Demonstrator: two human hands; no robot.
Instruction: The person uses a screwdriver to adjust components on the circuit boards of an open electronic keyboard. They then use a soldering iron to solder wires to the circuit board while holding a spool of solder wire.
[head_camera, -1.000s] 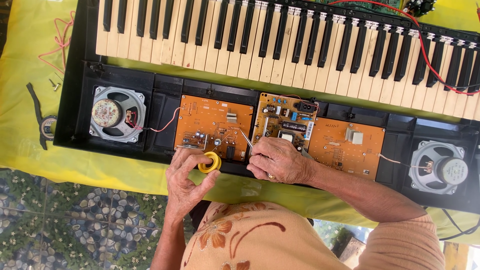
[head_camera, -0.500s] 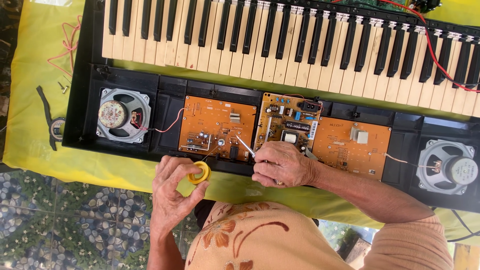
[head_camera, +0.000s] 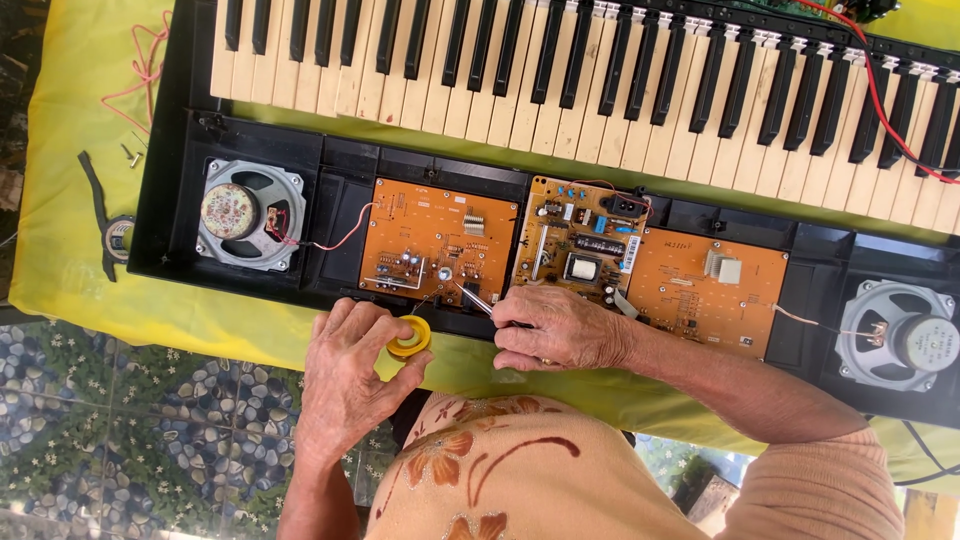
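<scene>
Your left hand (head_camera: 350, 375) curls around a small yellow spool (head_camera: 409, 336), thumb and fingers closed on it, just below the left orange circuit board (head_camera: 440, 245). Right hand (head_camera: 560, 330) is closed in a pinch on a thin metal-tipped tool (head_camera: 470, 297). Tool's long axis runs up and left from the right hand, tip resting at a joint on that board, just above the spool. Both wrists rest at the black keyboard casing (head_camera: 340, 170) edge, over the yellow-covered surface (head_camera: 70, 220).

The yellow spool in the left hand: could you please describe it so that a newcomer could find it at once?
Start at the opened black keyboard case with three orange circuit boards. Just below the leftmost board, at the case's near edge, the left hand pinches a small yellow spool. It is the only round yellow thing there; the right hand holds a thin metal tool.
</scene>
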